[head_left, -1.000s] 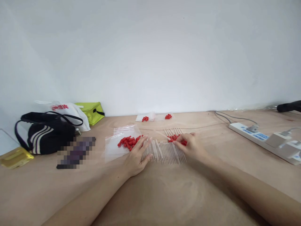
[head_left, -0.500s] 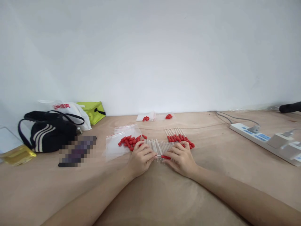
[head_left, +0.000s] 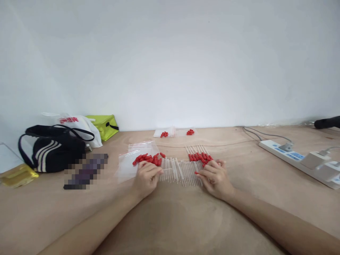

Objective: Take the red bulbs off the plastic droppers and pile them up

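Observation:
A row of thin clear tubes (head_left: 180, 170) lies across the wooden table in front of me. My left hand (head_left: 146, 177) is closed in a pinch on one clear tube at the row's left end, beside a pile of small red caps (head_left: 147, 159) on a clear plastic bag (head_left: 127, 164). My right hand (head_left: 214, 175) rests at the row's right end with fingers curled, a red cap pinched at its fingertips. Behind it lie several tubes fitted with red caps (head_left: 200, 156).
At the left stand a black striped bag (head_left: 50, 150), a white plastic bag (head_left: 77, 125), a lime green pouch (head_left: 103, 125) and a yellow object (head_left: 17, 175). A white power strip (head_left: 300, 159) with cables sits at the right. Two small bags of red caps (head_left: 175, 132) lie by the wall.
My hands, close together over the middle of the row half a second ago, have moved apart. The left went toward the loose caps, the right toward the capped tubes.

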Available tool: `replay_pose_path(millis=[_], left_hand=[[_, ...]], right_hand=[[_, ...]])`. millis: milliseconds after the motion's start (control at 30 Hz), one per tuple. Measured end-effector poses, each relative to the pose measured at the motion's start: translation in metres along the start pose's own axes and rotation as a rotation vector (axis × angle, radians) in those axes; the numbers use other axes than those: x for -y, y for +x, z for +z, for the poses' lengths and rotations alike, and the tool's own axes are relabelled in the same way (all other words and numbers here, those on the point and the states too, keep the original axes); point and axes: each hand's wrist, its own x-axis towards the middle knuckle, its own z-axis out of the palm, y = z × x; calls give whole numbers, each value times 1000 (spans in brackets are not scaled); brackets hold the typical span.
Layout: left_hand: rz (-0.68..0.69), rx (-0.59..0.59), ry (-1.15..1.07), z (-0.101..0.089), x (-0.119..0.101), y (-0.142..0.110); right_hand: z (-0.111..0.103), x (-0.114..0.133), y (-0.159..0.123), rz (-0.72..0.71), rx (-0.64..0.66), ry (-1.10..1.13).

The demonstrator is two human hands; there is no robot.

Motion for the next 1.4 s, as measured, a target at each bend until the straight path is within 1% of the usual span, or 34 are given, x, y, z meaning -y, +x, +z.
replay_pose_path(millis=[100,167,233,300,467,567,633,733,867,933,1000,1067,1167,1233,1400], left_hand=[[-106,19,-6,0,10,-5],[-149,42,-36,4,12,-6],[-176,42,-42,10,13,-5],[-186,41,-33,15,14,-3],[-187,56,-30,20,18,0],[-177,91,-51,20,17,0],[-179,127,-61,19,15,-1],[-178,168,-74,16,12,0],[-156,160,-78,13,11,1],[-146,142,-78,13,10,1],[-137,129,-79,12,10,1],[-129,126,-75,12,10,1],[-124,136,-70,12,10,0],[-127,139,-73,12,10,0],[-130,136,-71,12,11,0]], right_hand=[[-3,-10,-3,58,-24,134],[-2,-14,-2,83,-31,266],[-2,-17,0,152,-43,332],[-4,-24,1,274,-58,315],[-16,-52,3,676,-53,201],[-23,-65,3,807,-16,194],[-25,-68,3,839,31,219],[-25,-68,3,830,77,241],[-22,-67,2,791,106,201],[-21,-70,1,831,96,119],[-21,-75,-2,903,99,30],[-21,-81,-5,962,143,-14],[-18,-88,-9,971,232,28],[-15,-92,-12,962,263,70],[-10,-103,-12,1021,239,99]])
